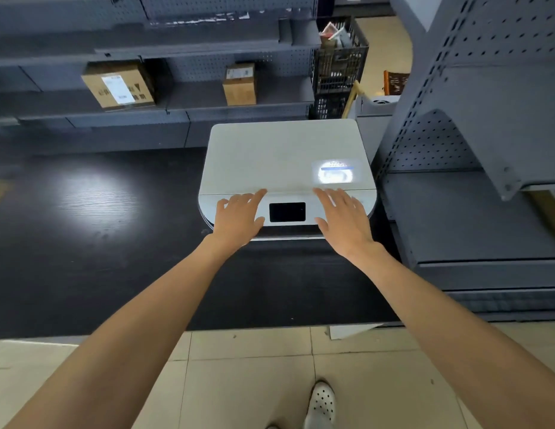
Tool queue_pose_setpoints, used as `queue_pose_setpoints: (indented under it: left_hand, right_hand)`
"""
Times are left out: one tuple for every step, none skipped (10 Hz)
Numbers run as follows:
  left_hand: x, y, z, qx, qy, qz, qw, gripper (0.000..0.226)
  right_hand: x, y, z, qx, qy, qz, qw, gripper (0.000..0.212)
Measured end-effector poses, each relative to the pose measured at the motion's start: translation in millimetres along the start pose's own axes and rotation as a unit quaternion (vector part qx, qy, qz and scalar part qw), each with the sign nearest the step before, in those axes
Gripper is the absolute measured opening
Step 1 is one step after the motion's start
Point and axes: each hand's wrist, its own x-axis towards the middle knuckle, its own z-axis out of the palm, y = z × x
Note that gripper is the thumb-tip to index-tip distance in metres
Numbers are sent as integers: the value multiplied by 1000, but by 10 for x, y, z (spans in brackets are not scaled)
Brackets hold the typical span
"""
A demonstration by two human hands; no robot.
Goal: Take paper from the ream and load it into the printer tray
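Note:
A white printer (270, 156) sits on a dark wood-grain counter (84, 243), its flat lid closed and a small black screen (287, 212) on its front panel. My left hand (237, 216) lies flat on the front panel left of the screen, fingers apart, fingertips at the lid's seam. My right hand (344, 218) lies flat on the panel right of the screen, fingers spread. Neither hand holds anything. A shiny label (335, 171) sits on the lid's right side. No ream of paper and no open tray is visible.
Grey metal shelving (486, 150) stands close to the printer's right. Behind the counter, grey shelves hold a large cardboard box (118, 86) and a smaller cardboard box (240, 85). Black crates (339, 63) are stacked at the back. Tiled floor (248, 376) and my white shoe (321, 404) lie below.

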Motion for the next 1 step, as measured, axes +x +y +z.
queue_pose_setpoints:
  left_hand:
    - [-97,34,-255,28,23,5,999,51]
  right_hand:
    - [-42,-90,-299,33,39,10,999,46]
